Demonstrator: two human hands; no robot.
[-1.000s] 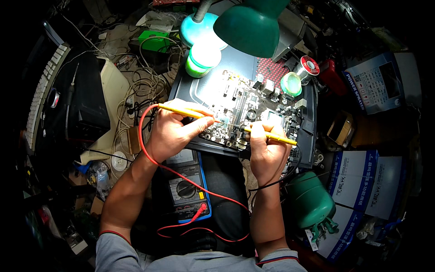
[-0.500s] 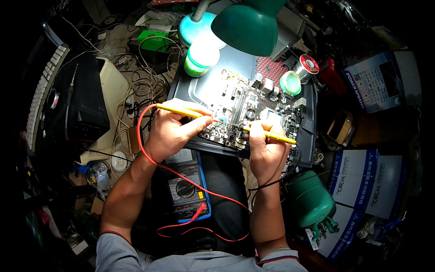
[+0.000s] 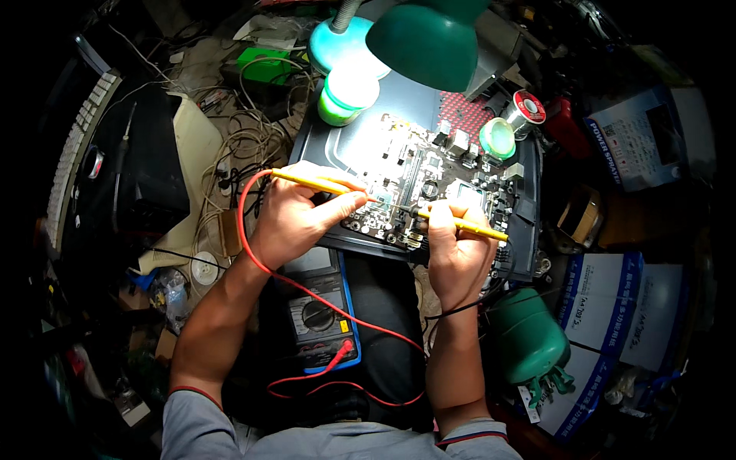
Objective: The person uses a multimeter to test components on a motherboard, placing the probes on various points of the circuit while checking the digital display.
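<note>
A dark motherboard (image 3: 390, 201) full of chips, slots and ports lies under bright lamp light. My left hand (image 3: 290, 222) is closed round a yellow multimeter probe (image 3: 310, 182) with a red lead (image 3: 305, 290). Pinched in my right hand (image 3: 462, 264) is a second yellow multimeter probe (image 3: 477, 228), which has a black lead. Both tips point inward at the middle of the board, close together; whether they touch it I cannot tell. Below my left wrist is a blue-edged multimeter (image 3: 319, 316) with the red lead plugged in. Its display is unreadable.
The board lies on a dark panel (image 3: 312, 146). A green lamp shade (image 3: 423, 47) hangs over its far side. Near it are a white-green jar (image 3: 344, 103), a small round tub (image 3: 497, 139) and a solder spool (image 3: 527, 112). Cables, boxes and a green tank (image 3: 523, 333) crowd around.
The view has shifted slightly, so the scene sits a little further right. Both hands keep their probes at nearly the same place on the board. The digits on the multimeter display no longer show.
</note>
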